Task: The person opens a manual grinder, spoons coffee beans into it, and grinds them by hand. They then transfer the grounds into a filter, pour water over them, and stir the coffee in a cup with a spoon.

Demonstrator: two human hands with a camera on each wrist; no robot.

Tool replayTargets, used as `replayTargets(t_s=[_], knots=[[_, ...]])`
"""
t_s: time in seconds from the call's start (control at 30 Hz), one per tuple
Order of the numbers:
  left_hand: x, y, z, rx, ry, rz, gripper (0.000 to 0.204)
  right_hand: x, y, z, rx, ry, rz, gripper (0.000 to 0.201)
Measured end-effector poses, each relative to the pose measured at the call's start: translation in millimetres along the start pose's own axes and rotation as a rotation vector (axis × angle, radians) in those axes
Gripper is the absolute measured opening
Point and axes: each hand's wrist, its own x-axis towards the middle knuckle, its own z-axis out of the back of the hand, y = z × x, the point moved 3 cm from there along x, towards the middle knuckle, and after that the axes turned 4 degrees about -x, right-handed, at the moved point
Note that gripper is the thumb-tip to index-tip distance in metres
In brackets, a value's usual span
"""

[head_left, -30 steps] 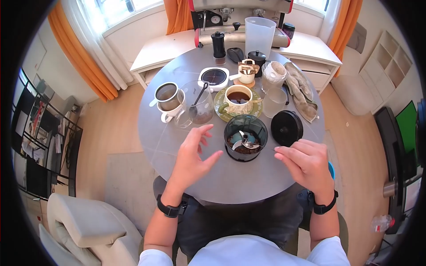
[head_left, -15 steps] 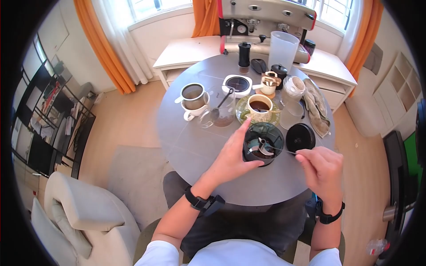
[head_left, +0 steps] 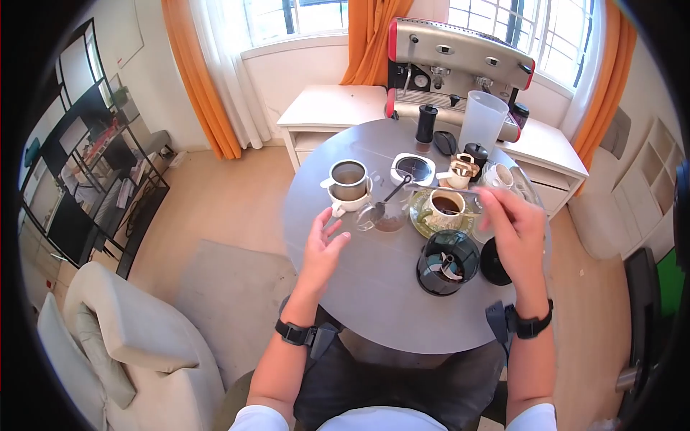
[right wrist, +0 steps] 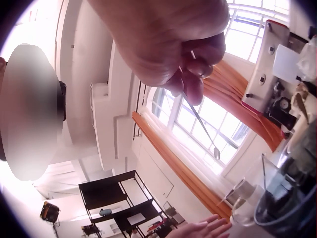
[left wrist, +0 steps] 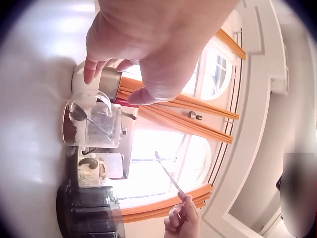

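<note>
In the head view the right hand pinches a thin long-handled metal spoon, held up over the cup of dark coffee. The right wrist view shows the spoon angled away from the fingertips. The left hand hangs over the table with spread fingers, holding nothing, just in front of the white cup with a metal filter on it. Between the hands stands the dark clear grinder cup with blades inside. A glass jug with a black spoon stands beside the white cup.
Around the round grey table stand a white scale, a black hand grinder, a frosted pitcher and a black lid. The espresso machine stands behind. A sofa is at lower left.
The right hand has lifted the spoon up from beside the grinder cup. The left hand has moved away from that cup to the left. The head view has shifted.
</note>
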Motion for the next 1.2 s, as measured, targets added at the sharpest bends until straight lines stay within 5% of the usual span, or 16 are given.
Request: replayTargets(t_s=[0.17,0.37,0.5,0.63,0.77,0.83,0.93,1.03,1.2], knots=[[16,7,6,-0.049,0.061,0.082,0.073,74,3,-89,-0.239,0.102,0.196,0.031],[22,16,7,-0.015,0.117,0.083,0.066,107,-12,-153,-0.451,0.325,0.095,0.035],[25,16,6,-0.021,0.106,0.056,0.063,91,-6,-114,-0.428,0.380,0.063,0.035],[21,16,3,-0.023,0.059,0.049,0.061,45,-8,-14,-0.332,0.063,0.060,0.029],[9,16,-3,-0.002,-0.012,0.023,0.059,-14,-83,82,-0.331,-0.143,-0.286,0.025],[-5,14,-5,0.182,-0.118,-0.183,0.054,-48,-130,107,-0.418,-0.145,-0.418,0.028],[-40,1,-48,0.280,0.117,-0.192,0.059,-86,-186,99,-0.607,0.059,-0.448,0.033],[-59,6,-94,0.334,0.352,-0.145,0.102,-96,-205,73,-0.435,0.144,-0.565,0.033],[-53,21,-132,0.292,0.398,-0.151,0.137,-96,-199,64,-0.242,0.311,-0.757,0.031]])
